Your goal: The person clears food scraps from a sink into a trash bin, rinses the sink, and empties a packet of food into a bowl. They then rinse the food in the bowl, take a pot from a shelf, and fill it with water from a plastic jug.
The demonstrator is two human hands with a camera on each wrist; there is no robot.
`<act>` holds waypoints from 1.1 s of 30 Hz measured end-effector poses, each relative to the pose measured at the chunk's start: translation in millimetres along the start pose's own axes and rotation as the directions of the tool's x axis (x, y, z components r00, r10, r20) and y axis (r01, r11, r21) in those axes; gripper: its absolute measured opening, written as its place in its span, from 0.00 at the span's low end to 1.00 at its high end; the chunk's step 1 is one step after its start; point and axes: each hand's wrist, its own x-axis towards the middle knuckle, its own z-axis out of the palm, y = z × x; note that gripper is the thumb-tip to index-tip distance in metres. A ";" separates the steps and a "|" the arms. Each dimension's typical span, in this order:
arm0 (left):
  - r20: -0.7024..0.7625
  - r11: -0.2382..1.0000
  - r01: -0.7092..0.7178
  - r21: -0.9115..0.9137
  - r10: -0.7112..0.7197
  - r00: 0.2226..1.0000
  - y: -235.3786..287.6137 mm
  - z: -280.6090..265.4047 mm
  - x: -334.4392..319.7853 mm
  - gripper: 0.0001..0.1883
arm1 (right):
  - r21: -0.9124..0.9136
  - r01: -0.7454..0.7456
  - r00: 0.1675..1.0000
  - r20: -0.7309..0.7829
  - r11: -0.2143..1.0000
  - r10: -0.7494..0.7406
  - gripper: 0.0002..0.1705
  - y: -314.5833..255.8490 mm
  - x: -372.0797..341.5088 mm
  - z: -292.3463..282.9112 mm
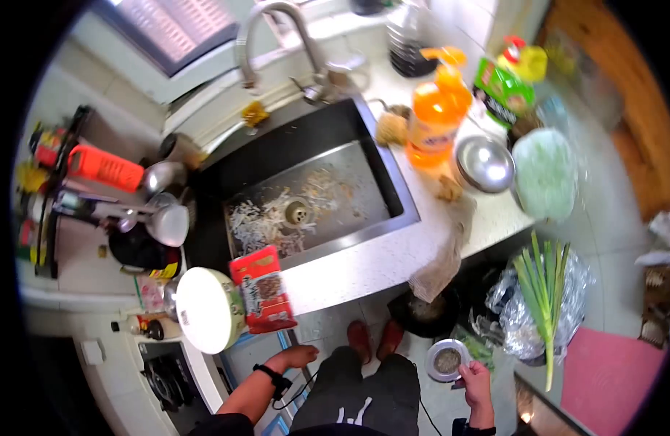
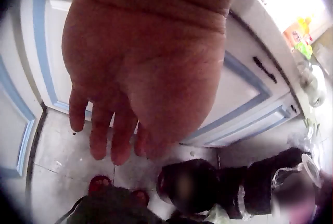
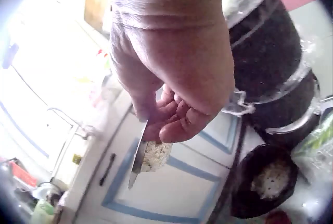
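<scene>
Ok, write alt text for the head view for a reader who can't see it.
A person's right grip holds a small round strainer, while the left grip holds nothing. In front, pale scraps lie around the drain of a sink, with a red packet and white bowl near its front-left corner.

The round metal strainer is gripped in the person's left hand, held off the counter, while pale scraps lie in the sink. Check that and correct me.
Wrong hand: the head view shows the right hand gripping the round metal strainer. It is held off the counter, and pale scraps lie in the sink.
</scene>
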 end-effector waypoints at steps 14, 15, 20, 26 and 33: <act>-0.302 0.805 -0.214 -0.554 0.046 0.952 25.2 -63.5 -223.7 0.23 | -0.505 0.480 0.852 0.464 0.718 -0.243 0.07 -334.7 -99.4 253.1; -0.302 0.761 -0.243 -0.602 0.064 0.951 16.8 -62.1 -225.6 0.23 | -0.525 0.488 0.846 0.481 0.697 -0.230 0.08 -349.8 -95.7 283.9; -0.301 0.733 -0.227 -0.642 0.031 0.953 -20.1 -46.9 -223.0 0.21 | -0.655 0.534 0.808 0.581 0.535 -0.095 0.10 -363.5 14.4 411.8; -0.278 0.743 -0.041 -0.668 -0.197 0.940 -23.6 -41.2 -233.1 0.19 | -0.796 0.589 0.805 0.593 0.136 -0.018 0.16 -287.1 200.3 510.7; -0.153 0.424 0.077 -0.902 -0.481 0.863 -2.6 13.8 -241.1 0.22 | -0.772 0.606 0.791 0.610 0.191 -0.045 0.13 -201.2 309.6 555.6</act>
